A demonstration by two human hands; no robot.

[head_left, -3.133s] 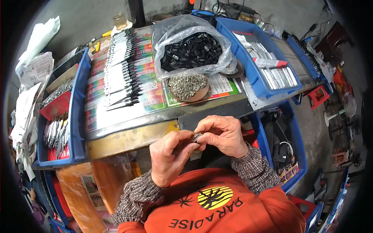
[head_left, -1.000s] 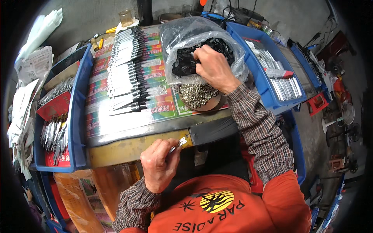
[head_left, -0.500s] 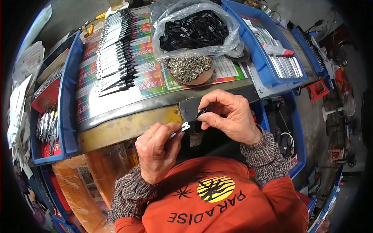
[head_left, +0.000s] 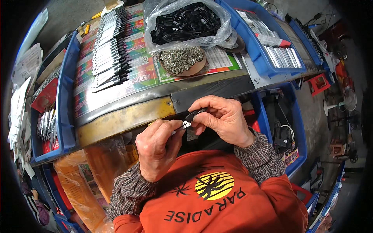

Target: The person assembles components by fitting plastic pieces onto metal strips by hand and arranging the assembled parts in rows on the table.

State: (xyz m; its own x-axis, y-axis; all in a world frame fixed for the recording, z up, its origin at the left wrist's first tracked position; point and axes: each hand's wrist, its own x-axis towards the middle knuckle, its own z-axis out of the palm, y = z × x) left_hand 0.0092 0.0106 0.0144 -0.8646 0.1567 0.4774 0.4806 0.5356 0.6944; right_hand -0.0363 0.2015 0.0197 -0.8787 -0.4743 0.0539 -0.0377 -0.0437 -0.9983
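Note:
My left hand [head_left: 155, 146] pinches a thin metal strip; its pale, forked-looking end [head_left: 186, 124] sticks out past the fingertips, and the rest is hidden in the fingers. From the other side my right hand [head_left: 227, 121] grips a small black plastic piece [head_left: 190, 116] between thumb and forefinger. The two parts meet, or nearly so, in front of the bench edge. Beyond my hands, small shiny metal pins [head_left: 180, 59] lie heaped on a round brown dish [head_left: 197, 70]. Behind that, a clear plastic bag [head_left: 224, 34] stands open, full of black pieces [head_left: 184, 23].
Many metal strips with black ends [head_left: 110, 50] lie in a row on the bench at left. Blue bins [head_left: 67, 97] stand on the left, and another blue bin [head_left: 252, 42] holds flat metal strips at right. A yellow bench edge [head_left: 124, 123] runs before me.
My right hand has come left and slightly down, bringing the black piece up to the metal strip's end. My left hand has barely moved. The bench view has shifted slightly left and up.

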